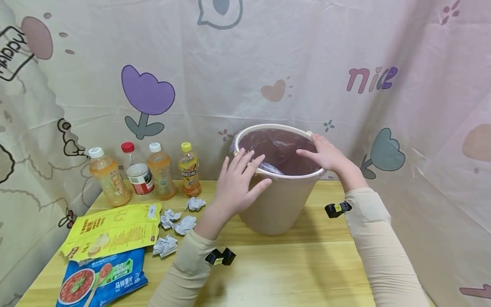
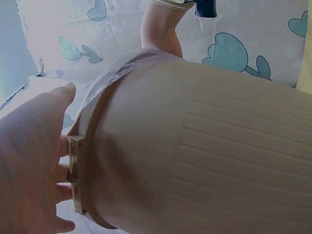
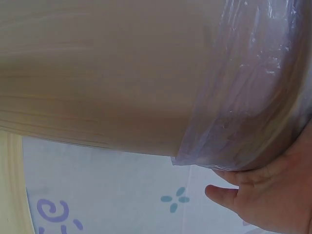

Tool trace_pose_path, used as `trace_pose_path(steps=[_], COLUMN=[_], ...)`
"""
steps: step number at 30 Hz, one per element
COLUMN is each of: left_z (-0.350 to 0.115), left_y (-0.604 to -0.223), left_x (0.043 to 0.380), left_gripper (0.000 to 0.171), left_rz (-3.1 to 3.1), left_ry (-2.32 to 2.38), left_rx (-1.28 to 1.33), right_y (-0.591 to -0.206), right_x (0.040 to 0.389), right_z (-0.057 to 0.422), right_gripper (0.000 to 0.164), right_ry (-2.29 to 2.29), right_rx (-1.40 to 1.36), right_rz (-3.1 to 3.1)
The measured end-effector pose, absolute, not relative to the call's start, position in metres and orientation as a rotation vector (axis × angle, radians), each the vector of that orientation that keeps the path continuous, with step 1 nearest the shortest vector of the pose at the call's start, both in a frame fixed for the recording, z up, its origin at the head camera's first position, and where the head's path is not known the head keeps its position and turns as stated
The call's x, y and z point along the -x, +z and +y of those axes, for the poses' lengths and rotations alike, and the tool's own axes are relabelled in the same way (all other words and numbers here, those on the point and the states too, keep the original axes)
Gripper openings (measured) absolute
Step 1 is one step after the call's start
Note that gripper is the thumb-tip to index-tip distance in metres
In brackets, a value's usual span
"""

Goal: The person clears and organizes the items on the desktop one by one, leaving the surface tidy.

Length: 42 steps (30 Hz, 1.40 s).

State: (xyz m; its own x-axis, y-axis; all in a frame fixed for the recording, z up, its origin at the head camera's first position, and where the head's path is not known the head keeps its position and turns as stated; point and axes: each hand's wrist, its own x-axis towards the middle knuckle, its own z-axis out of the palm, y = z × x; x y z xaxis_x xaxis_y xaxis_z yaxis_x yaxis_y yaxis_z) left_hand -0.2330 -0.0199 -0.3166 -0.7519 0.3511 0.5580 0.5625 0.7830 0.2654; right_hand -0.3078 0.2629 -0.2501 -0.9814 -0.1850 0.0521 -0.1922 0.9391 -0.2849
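Left hand spread with fingers straight, a person reaches the near-left rim of a beige bin, while the right hand, open with thumb out, is at the rim's right side. Lined with a translucent plastic bag, the bin stands upright on a wooden table, beside four bottles, crumpled papers, a yellow packet and a blue packet.

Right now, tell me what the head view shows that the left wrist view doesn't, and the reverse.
Only the head view: four capped bottles, crumpled papers, the yellow packet and the blue packet.
Only the left wrist view: ridged lines on the bin's side.
Both: the bin, its plastic liner, the left hand and the patterned backdrop.
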Motion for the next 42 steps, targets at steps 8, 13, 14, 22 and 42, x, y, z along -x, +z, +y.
trace_pose_path(steps=[8, 13, 14, 22, 42], left_z=[-0.029, -0.035, -0.037, -0.053, -0.106], left_y=[-0.320, -0.325, -0.327, -0.339, -0.384], left_x=[0.229, 0.226, 0.225, 0.212, 0.201], left_gripper=[0.064, 0.067, 0.067, 0.075, 0.060], left_rz=[-2.453, -2.423, -2.419, -2.417, -2.155], left_ry=[-0.583, -0.557, -0.553, -0.489, -0.405], left_rx=[0.683, 0.699, 0.698, 0.683, 0.791], right_y=[-0.251, -0.252, -0.252, -0.249, -0.253], right_x=[0.310, 0.310, 0.310, 0.307, 0.311], right_z=[0.254, 0.254, 0.254, 0.254, 0.258], right_gripper=[0.093, 0.093, 0.093, 0.093, 0.094], right_ry=[0.478, 0.481, 0.481, 0.502, 0.540], right_rx=[-0.330, -0.322, -0.322, -0.333, -0.345], right_rz=[-3.073, -3.076, -3.076, -3.071, -3.049])
